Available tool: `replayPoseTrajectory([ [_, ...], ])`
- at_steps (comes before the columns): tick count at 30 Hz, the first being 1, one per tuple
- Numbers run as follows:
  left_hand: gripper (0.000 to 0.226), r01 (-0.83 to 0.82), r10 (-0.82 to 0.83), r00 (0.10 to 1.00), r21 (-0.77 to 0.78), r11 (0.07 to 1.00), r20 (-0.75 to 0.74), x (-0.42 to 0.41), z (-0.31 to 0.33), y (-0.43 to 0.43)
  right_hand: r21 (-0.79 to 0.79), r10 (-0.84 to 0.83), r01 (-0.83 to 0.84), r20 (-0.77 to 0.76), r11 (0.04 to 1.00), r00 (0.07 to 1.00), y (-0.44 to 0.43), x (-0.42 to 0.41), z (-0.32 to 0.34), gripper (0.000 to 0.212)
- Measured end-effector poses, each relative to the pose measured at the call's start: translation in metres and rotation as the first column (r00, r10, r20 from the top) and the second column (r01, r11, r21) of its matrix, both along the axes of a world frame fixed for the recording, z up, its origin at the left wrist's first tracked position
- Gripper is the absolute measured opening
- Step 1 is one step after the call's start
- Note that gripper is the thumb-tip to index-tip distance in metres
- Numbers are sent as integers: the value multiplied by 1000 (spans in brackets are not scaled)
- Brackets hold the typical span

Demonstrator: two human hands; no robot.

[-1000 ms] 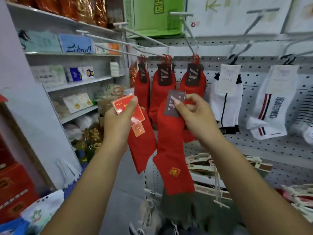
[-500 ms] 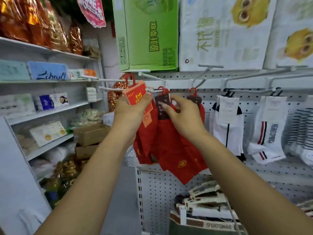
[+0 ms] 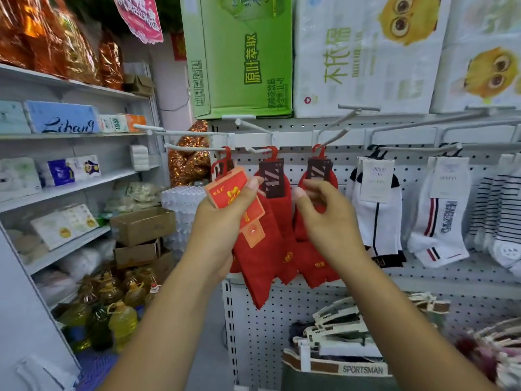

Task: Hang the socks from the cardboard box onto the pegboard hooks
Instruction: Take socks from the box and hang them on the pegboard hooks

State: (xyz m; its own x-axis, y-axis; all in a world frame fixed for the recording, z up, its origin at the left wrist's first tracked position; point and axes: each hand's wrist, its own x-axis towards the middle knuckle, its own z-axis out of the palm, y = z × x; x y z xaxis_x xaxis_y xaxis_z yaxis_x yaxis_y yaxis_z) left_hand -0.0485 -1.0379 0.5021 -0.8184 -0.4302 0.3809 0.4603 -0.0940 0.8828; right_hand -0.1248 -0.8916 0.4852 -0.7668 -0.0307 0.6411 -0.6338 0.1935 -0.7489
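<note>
Left grip (image 3: 222, 221) holding red socks (image 3: 253, 255) below hook (image 3: 194, 148), right grip (image 3: 324, 218) loose beside

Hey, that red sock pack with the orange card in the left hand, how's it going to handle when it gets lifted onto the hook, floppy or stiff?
Probably floppy below and stiff on top: the red sock pack droops limp beneath the left hand, while its orange card stays flat. It looks light, since fingers alone pinch it. It will likely swing once hung by its red plastic hanger.
</note>
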Motion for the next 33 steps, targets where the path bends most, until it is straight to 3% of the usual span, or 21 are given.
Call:
replayPoseTrajectory([
  [2,26,52,-52,998,28,998,22,8,-9,11,-28,106,-104,60,994,993,19,33,-10,16],
  [5,32,120,-123,991,43,992,55,18,-20,43,-8,273,-276,174,961,946,53,77,-22,22],
  [8,33,185,-188,979,40,982,83,25,-31,92,-33,295,-297,245,954,923,94,96,-34,24],
  [17,45,388,-396,905,75,918,159,33,-46,289,-98,71,-42,315,994,947,288,133,-64,34],
  [22,36,251,-235,967,-209,945,98,39,-62,406,-97,-161,207,350,973,923,424,157,-80,24],
  [26,14,256,-270,963,-388,886,17,41,-59,481,-91,-319,377,375,922,871,514,175,-86,26],
  [33,36,161,-269,958,-590,791,-98,3,-28,572,-140,-466,531,331,836,821,633,160,-81,13],
])
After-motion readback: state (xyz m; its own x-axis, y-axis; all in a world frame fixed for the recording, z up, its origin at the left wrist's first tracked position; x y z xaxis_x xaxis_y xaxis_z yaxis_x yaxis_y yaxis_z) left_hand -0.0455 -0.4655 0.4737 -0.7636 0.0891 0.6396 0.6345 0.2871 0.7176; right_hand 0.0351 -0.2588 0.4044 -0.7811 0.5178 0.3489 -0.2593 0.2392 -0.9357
